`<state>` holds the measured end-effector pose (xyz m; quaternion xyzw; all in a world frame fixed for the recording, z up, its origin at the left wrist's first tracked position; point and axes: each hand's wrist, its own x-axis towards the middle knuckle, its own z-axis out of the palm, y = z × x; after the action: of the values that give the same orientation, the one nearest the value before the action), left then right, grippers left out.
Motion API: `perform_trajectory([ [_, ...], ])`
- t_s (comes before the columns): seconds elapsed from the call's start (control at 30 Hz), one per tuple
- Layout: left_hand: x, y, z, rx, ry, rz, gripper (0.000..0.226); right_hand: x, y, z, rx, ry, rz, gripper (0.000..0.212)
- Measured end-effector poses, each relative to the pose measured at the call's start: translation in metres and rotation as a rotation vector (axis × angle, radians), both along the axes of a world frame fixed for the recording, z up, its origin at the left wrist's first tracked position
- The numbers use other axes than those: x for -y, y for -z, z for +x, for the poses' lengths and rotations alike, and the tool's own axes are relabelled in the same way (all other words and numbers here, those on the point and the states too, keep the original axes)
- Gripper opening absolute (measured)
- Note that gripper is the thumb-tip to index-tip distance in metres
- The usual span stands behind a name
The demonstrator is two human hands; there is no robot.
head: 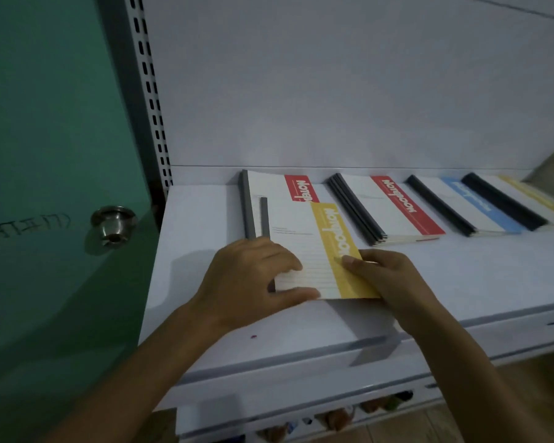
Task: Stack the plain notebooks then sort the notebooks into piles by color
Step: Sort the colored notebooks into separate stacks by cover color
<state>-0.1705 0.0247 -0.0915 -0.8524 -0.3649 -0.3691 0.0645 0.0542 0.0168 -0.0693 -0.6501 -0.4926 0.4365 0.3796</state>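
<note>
- Head view, closest to the camera: 2 bare arms reach up from the bottom onto a white shelf (205,314).
- The left hand (250,276) holds the near left corner of the yellow notebook (304,251). Its fingers (285,263) curl over the top of the cover and its thumb lies along the near edge.
- The right hand (387,279) pinches the near right corner. Its thumb presses on the yellow band, and its other fingers look tucked under the edge.
- So both hands are closed on this 1 book, 1 at each near corner.
- The book's long side runs away from the person, and its grey spine is on the left. Its far end sits on top of a red notebook (275,190) at the back of the shelf.
- To the right are 3 piles in a row: the red pile (394,206), then the blue pile (470,206), then the yellow pile (531,199) at the far right.
- The yellow pile is well apart from the book, past the other 2 piles. I think the book must go right, and the right hand is on that side.
- A green door (45,155) stands on the left.
</note>
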Motion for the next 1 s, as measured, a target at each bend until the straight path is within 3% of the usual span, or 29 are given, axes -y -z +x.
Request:
perform_trajectory([
  [0.13,-0.029,-0.009,0.002,0.431,-0.294,-0.309,0.044,0.006,0.009,0.001,0.022,0.080,0.073,0.020],
  [0.2,-0.048,-0.005,-0.001,0.422,-0.447,-0.495,0.051,0.009,0.013,-0.004,0.030,0.111,0.139,0.018],
  [0.3,-0.058,0.007,-0.009,0.235,-0.580,-0.593,0.072,0.013,0.017,-0.007,0.022,0.113,0.218,0.012],
  [0.37,-0.058,0.012,-0.013,0.169,-0.609,-0.593,0.078,0.015,0.020,-0.007,0.024,0.113,0.253,0.008],
  [0.57,-0.058,0.012,-0.008,0.236,-0.585,-0.589,0.036,0.015,0.024,-0.006,0.014,0.156,0.318,0.005],
  [0.7,-0.050,0.006,-0.009,0.280,-0.579,-0.577,0.031,0.016,0.024,-0.004,-0.032,0.141,0.323,0.007],
  [0.83,-0.039,-0.003,-0.014,0.225,-0.721,-0.552,0.032,0.018,0.023,0.002,-0.090,0.108,0.297,0.007],
  [0.9,-0.027,-0.010,-0.008,0.281,-0.766,-0.416,0.026,0.023,0.020,0.009,-0.140,0.119,0.286,0.006],
  [1.0,0.005,-0.024,0.013,0.507,-0.717,-0.315,0.021,0.038,0.017,0.025,-0.213,0.145,0.271,0.010],
])
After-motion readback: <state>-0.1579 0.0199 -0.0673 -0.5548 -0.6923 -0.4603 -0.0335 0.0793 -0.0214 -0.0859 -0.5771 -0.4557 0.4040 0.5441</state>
